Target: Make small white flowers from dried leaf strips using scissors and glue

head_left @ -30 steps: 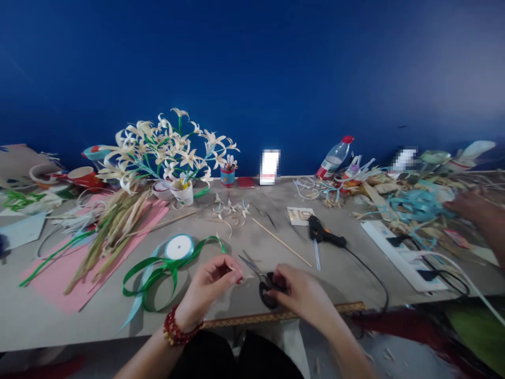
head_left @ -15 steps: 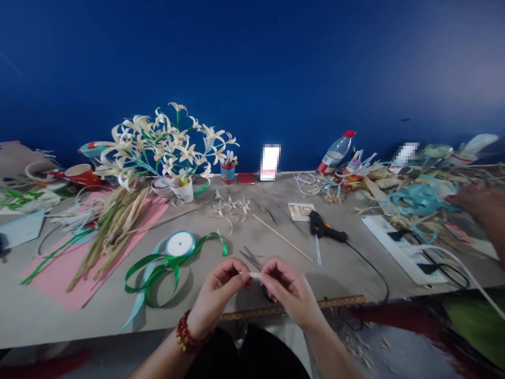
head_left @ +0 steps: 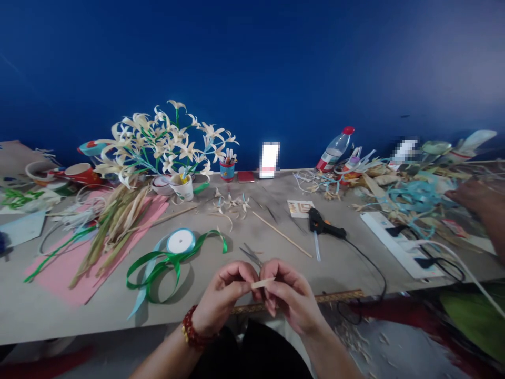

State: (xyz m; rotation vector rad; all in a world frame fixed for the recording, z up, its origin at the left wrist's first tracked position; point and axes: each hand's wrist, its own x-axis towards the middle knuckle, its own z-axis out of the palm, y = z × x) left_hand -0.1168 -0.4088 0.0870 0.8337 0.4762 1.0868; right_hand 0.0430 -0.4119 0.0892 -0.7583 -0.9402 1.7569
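Note:
Both my hands meet at the near edge of the grey table (head_left: 59, 310). My left hand (head_left: 224, 295), with a red bead bracelet on its wrist, pinches one end of a small pale straw strip (head_left: 262, 283). My right hand (head_left: 290, 292) pinches the other end of that strip with curled fingers. The scissors (head_left: 251, 255) lie on the table just behind my hands, partly hidden by them. A roll of green ribbon (head_left: 179, 242) with loose loops lies to the left of my hands.
A bouquet of straw flowers (head_left: 169, 145) stands in a white cup at the back. A black glue gun (head_left: 325, 227) with its cord, a thin wooden stick (head_left: 282, 235) and a white power strip (head_left: 398, 245) lie to the right. Another person's hand (head_left: 479, 202) reaches in at the far right.
My right hand let go of the scissors, which now lie on the table, and joined my left hand on the straw strip. Both hands drew nearer to me.

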